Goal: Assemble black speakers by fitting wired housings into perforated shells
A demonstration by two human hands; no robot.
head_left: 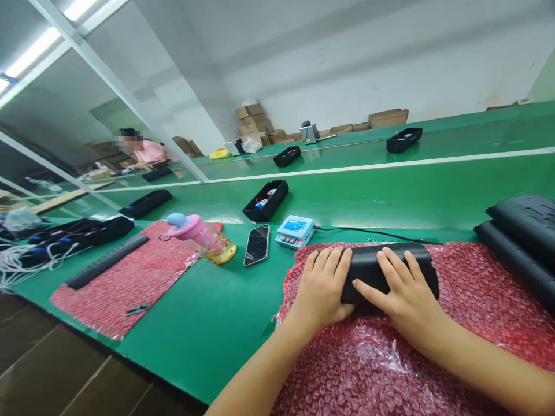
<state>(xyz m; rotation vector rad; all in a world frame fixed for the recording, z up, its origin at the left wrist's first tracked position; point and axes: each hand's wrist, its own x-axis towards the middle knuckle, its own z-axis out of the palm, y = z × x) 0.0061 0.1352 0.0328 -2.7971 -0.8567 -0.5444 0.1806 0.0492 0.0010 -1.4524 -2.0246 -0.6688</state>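
A long black plastic casing (407,259) lies across a sheet of red bubble wrap (373,358) on the green bench. My left hand (321,286) cups the casing's left end, fingers curled over it. On the casing's top and front rests my right hand (401,289), fingers spread and pressing it down. Both hands grip the same casing.
A small blue-screened device (296,230) with a cable, a phone (256,244) and a pink bottle (200,236) lie left of my hands. More black casings (526,231) are stacked at right. Open black trays (265,201) sit on the green conveyor. A person (145,151) works far left.
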